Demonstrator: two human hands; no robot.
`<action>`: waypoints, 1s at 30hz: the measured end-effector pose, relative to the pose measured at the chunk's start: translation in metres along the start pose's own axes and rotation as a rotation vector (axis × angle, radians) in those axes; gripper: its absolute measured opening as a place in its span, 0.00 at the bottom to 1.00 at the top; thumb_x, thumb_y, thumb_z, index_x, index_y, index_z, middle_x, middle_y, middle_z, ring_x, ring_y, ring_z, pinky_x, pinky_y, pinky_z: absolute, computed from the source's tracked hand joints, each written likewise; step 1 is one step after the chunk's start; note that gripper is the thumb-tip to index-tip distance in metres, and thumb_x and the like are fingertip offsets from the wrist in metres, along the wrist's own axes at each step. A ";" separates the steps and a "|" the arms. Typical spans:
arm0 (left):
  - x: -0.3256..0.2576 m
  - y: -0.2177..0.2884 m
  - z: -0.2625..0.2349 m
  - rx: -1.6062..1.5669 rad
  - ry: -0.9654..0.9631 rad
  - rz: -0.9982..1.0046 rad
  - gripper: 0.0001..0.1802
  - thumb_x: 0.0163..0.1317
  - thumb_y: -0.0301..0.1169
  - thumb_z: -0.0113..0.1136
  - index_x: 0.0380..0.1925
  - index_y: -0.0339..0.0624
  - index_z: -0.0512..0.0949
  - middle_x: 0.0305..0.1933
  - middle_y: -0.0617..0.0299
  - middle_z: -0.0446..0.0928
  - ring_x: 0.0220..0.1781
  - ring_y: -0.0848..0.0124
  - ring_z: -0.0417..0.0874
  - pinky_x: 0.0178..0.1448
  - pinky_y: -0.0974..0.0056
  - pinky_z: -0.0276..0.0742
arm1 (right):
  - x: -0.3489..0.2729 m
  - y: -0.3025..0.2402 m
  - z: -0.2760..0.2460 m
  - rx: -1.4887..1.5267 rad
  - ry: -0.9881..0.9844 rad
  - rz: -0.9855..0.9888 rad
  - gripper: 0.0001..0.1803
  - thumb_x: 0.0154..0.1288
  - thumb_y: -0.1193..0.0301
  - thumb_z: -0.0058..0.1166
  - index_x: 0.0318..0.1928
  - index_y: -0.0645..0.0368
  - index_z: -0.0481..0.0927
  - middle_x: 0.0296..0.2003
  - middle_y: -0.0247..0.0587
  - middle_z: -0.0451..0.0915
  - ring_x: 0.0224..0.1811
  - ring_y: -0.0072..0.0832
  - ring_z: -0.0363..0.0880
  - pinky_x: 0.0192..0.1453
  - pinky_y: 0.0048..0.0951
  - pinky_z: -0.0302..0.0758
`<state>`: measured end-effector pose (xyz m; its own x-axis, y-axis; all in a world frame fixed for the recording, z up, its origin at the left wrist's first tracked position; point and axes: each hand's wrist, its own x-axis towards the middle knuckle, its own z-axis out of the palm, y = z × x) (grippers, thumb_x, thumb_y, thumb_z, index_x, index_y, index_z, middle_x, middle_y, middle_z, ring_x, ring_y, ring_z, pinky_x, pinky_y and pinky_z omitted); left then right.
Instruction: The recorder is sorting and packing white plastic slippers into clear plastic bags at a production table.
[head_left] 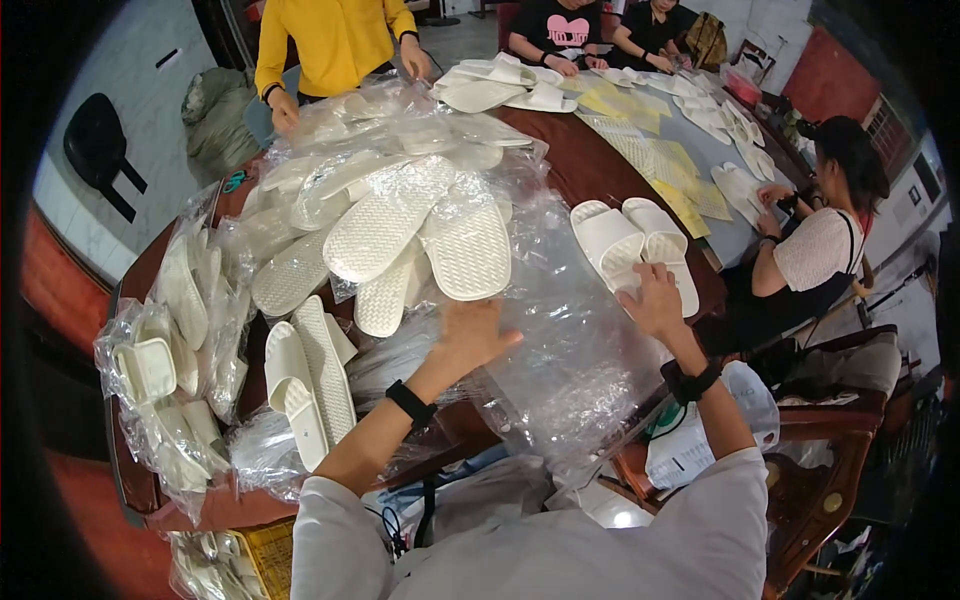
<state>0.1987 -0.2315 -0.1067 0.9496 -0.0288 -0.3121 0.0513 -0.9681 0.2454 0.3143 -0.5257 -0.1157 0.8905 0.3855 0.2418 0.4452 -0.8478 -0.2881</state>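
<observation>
My left hand [476,335] is at the near end of a white slipper [468,240] with a woven-pattern sole. Motion blurs this hand, its thumb points right, and its fingertips are hard to make out. My right hand [655,302] rests with fingers apart on the near part of a pair of white slippers [607,240] standing side by side. A clear plastic bag [570,350] is spread between my hands. Left of my left forearm, another pair of slippers [290,375] lies on crumpled plastic.
Bagged slippers [165,370] are heaped along the left, with more piled ahead. Across the table [555,140], a person in yellow [335,40] stands by the heap. Others sit at the far and right sides, near yellow sheets [640,160]. A wooden chair [830,440] is at my right.
</observation>
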 end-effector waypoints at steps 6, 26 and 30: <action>-0.003 0.011 0.020 -0.013 0.070 0.220 0.43 0.63 0.59 0.51 0.73 0.55 0.54 0.72 0.40 0.54 0.75 0.37 0.46 0.75 0.37 0.40 | -0.006 0.002 -0.002 -0.051 -0.045 -0.006 0.38 0.48 0.55 0.65 0.58 0.61 0.70 0.51 0.60 0.71 0.53 0.58 0.70 0.54 0.54 0.72; 0.044 0.027 0.027 -0.290 0.051 0.288 0.55 0.56 0.58 0.61 0.73 0.39 0.47 0.56 0.36 0.75 0.62 0.42 0.73 0.69 0.41 0.59 | -0.032 -0.021 -0.018 -0.203 0.212 -0.364 0.27 0.63 0.79 0.46 0.64 0.69 0.66 0.61 0.59 0.70 0.65 0.51 0.69 0.67 0.42 0.68; 0.028 0.038 0.026 -0.101 0.194 0.225 0.48 0.55 0.53 0.63 0.69 0.38 0.56 0.59 0.38 0.72 0.62 0.40 0.72 0.66 0.45 0.64 | -0.043 -0.020 0.000 -0.247 0.030 -0.361 0.26 0.63 0.80 0.48 0.63 0.70 0.66 0.62 0.60 0.69 0.66 0.51 0.67 0.69 0.43 0.65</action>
<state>0.2196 -0.2755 -0.1305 0.9814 -0.1821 -0.0612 -0.1457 -0.9129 0.3813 0.2668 -0.5256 -0.1208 0.6774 0.6651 0.3143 0.6881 -0.7240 0.0490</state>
